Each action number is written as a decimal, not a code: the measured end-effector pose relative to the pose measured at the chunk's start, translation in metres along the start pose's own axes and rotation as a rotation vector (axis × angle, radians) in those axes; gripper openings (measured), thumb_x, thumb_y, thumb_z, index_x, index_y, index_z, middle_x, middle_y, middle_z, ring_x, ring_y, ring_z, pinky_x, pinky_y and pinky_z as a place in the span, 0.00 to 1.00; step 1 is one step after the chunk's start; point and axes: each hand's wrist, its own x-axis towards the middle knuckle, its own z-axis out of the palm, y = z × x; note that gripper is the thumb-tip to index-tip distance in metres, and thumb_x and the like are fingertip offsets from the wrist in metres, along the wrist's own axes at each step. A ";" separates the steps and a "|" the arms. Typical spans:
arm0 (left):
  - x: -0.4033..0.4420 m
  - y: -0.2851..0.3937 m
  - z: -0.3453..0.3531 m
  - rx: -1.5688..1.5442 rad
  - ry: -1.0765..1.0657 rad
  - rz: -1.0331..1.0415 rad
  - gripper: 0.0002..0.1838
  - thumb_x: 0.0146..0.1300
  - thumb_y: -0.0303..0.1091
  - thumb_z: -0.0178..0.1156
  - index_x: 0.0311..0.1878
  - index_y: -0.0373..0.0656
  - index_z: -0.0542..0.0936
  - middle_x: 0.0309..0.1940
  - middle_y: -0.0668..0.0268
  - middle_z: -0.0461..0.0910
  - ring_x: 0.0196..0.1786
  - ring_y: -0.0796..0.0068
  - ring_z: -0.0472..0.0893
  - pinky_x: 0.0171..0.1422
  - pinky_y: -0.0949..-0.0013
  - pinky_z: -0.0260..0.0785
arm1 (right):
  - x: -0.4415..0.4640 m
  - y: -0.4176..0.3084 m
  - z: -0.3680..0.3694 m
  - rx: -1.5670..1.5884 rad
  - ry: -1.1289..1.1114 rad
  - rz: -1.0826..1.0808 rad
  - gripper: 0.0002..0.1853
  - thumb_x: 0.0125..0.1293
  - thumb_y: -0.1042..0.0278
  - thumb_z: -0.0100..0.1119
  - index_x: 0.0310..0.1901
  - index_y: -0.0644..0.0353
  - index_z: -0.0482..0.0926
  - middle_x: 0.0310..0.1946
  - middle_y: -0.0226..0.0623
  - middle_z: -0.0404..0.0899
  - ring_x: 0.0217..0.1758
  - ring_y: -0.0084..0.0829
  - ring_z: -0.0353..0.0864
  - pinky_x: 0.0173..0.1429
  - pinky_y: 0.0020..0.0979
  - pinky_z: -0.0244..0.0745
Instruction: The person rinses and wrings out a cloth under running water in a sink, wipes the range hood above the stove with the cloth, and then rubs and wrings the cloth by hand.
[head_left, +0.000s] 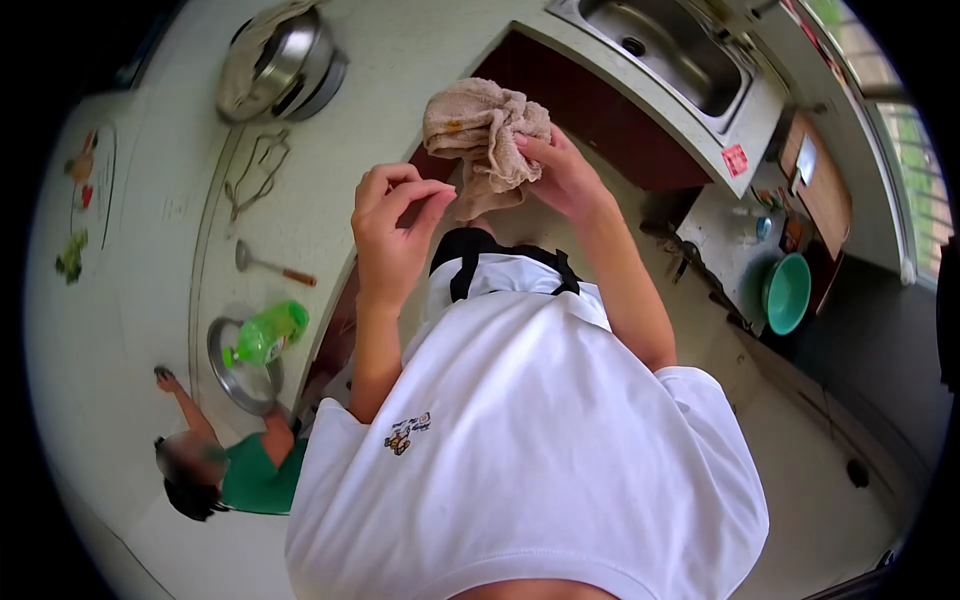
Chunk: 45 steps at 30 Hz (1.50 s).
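Note:
A crumpled beige-brown cloth (480, 130) with a small orange-brown stain hangs in front of me at chest height. My right hand (570, 178) grips its right side, thumb on top, and a fold dangles below. My left hand (395, 225) is just left of the cloth, apart from it. Its fingers are curled, with thumb and forefinger pinched together; whether anything tiny sits between them cannot be made out.
On the left counter are a metal pot (300, 65), wire rack (258, 175), ladle (270, 265), and green bottle (270, 332) over a metal pan (228, 375). A person in green (255, 475) stands there. A sink (680, 50) lies ahead; a green basin (787, 293) sits right.

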 end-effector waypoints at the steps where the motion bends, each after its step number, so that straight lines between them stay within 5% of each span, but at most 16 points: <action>1: 0.010 0.005 0.012 -0.009 -0.027 0.009 0.05 0.49 0.27 0.67 0.31 0.40 0.81 0.30 0.66 0.71 0.33 0.70 0.71 0.38 0.71 0.65 | -0.005 -0.013 -0.012 0.013 0.021 -0.017 0.26 0.60 0.68 0.60 0.58 0.62 0.63 0.52 0.36 0.72 0.54 0.29 0.73 0.60 0.34 0.67; 6: 0.069 0.011 0.074 -0.195 -0.179 -0.013 0.03 0.61 0.26 0.54 0.33 0.37 0.74 0.34 0.62 0.72 0.36 0.68 0.72 0.43 0.71 0.65 | -0.012 -0.073 -0.072 0.082 0.091 -0.189 0.24 0.59 0.69 0.60 0.56 0.62 0.66 0.50 0.36 0.73 0.53 0.29 0.74 0.58 0.34 0.70; 7: 0.079 0.009 0.086 -0.217 -0.230 -0.004 0.04 0.63 0.26 0.48 0.34 0.36 0.70 0.37 0.61 0.72 0.41 0.70 0.71 0.51 0.71 0.63 | -0.013 -0.085 -0.083 0.078 0.118 -0.205 0.24 0.59 0.69 0.60 0.56 0.62 0.66 0.50 0.36 0.73 0.53 0.29 0.74 0.58 0.34 0.70; 10: 0.111 0.003 0.124 -0.288 -0.271 0.043 0.05 0.63 0.25 0.47 0.34 0.37 0.71 0.39 0.60 0.72 0.42 0.69 0.72 0.51 0.71 0.63 | -0.010 -0.118 -0.107 0.040 0.205 -0.223 0.23 0.59 0.70 0.59 0.56 0.63 0.66 0.50 0.36 0.73 0.52 0.29 0.74 0.57 0.34 0.70; 18: 0.198 0.036 0.207 -0.313 -0.354 0.307 0.08 0.56 0.31 0.60 0.40 0.43 0.79 0.38 0.64 0.73 0.42 0.66 0.73 0.47 0.67 0.64 | -0.014 -0.187 -0.141 0.015 0.312 -0.246 0.24 0.61 0.71 0.57 0.58 0.63 0.63 0.51 0.37 0.72 0.53 0.29 0.74 0.57 0.33 0.70; 26: 0.212 0.056 0.236 -0.461 -0.353 0.123 0.07 0.58 0.26 0.57 0.40 0.37 0.78 0.40 0.65 0.73 0.42 0.75 0.73 0.48 0.75 0.65 | -0.015 -0.227 -0.168 0.012 0.244 -0.224 0.24 0.61 0.69 0.56 0.58 0.62 0.64 0.50 0.35 0.73 0.52 0.28 0.74 0.57 0.32 0.70; 29: 0.201 0.066 0.243 -0.453 -0.264 0.007 0.11 0.54 0.31 0.62 0.42 0.41 0.79 0.38 0.64 0.73 0.40 0.72 0.73 0.45 0.73 0.65 | -0.017 -0.242 -0.185 0.030 0.191 -0.203 0.22 0.61 0.68 0.57 0.56 0.64 0.66 0.49 0.36 0.74 0.51 0.28 0.75 0.56 0.33 0.70; 34: 0.182 0.104 0.251 -0.094 -0.159 0.125 0.22 0.47 0.39 0.69 0.47 0.50 0.79 0.38 0.67 0.72 0.39 0.71 0.71 0.46 0.68 0.63 | -0.025 -0.257 -0.187 -0.020 0.085 -0.094 0.24 0.61 0.69 0.56 0.58 0.63 0.63 0.51 0.38 0.73 0.53 0.29 0.74 0.57 0.34 0.71; 36: 0.183 0.119 0.251 0.217 -0.233 0.208 0.21 0.46 0.39 0.68 0.46 0.52 0.80 0.38 0.71 0.72 0.37 0.72 0.71 0.45 0.67 0.61 | -0.025 -0.262 -0.193 -0.075 0.100 -0.034 0.23 0.60 0.70 0.59 0.56 0.64 0.65 0.49 0.36 0.74 0.51 0.27 0.75 0.56 0.31 0.71; 45: 0.134 0.146 0.258 0.251 -0.120 0.149 0.07 0.42 0.28 0.68 0.28 0.44 0.81 0.32 0.71 0.74 0.33 0.69 0.71 0.43 0.66 0.62 | -0.062 -0.265 -0.201 -0.151 0.060 0.051 0.25 0.59 0.71 0.61 0.57 0.63 0.65 0.50 0.35 0.74 0.52 0.26 0.74 0.56 0.30 0.70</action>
